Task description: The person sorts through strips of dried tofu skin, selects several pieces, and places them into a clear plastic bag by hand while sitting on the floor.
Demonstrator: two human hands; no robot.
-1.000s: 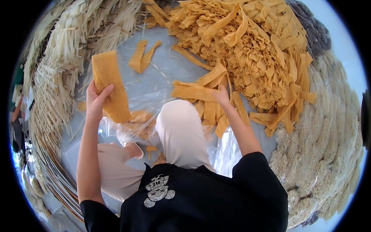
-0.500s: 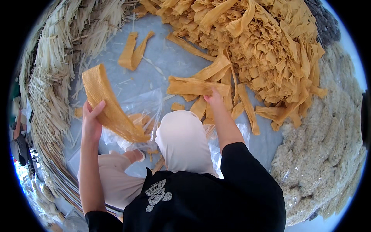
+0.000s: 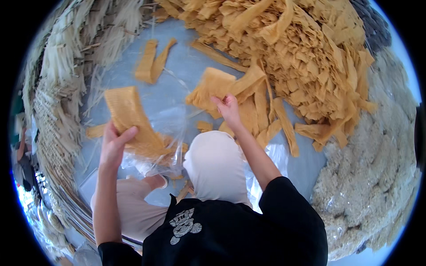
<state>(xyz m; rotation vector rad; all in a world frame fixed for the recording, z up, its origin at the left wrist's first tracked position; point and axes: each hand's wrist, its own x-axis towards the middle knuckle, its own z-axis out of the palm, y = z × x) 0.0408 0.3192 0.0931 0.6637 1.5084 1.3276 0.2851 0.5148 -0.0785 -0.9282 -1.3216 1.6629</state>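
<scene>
A ribbed yellow-orange strip (image 3: pixel 129 108), apparently several layers thick, stands up from my left hand (image 3: pixel 116 144). The thumb presses on its near face while its lower end slants toward a clear plastic bag. My right hand (image 3: pixel 227 110) is closed in a pinch at the lower edge of a second yellow-orange strip (image 3: pixel 213 84). That strip is slightly blurred and spread above loose pieces of the same material. Whether it is paper or cloth, I cannot tell.
A big heap of yellow-orange strips (image 3: pixel 306 75) fills the far right. Pale fringed bundles (image 3: pixel 62 88) line the left, and cream fluffy bundles (image 3: pixel 366 177) the right. A folded strip (image 3: pixel 148 66) lies on the grey floor, beyond the clear plastic bag (image 3: pixel 173 124).
My right hand has moved left with its strip, which now shows a broader face. My left hand has shifted slightly right and turned its strip flatter toward me.
</scene>
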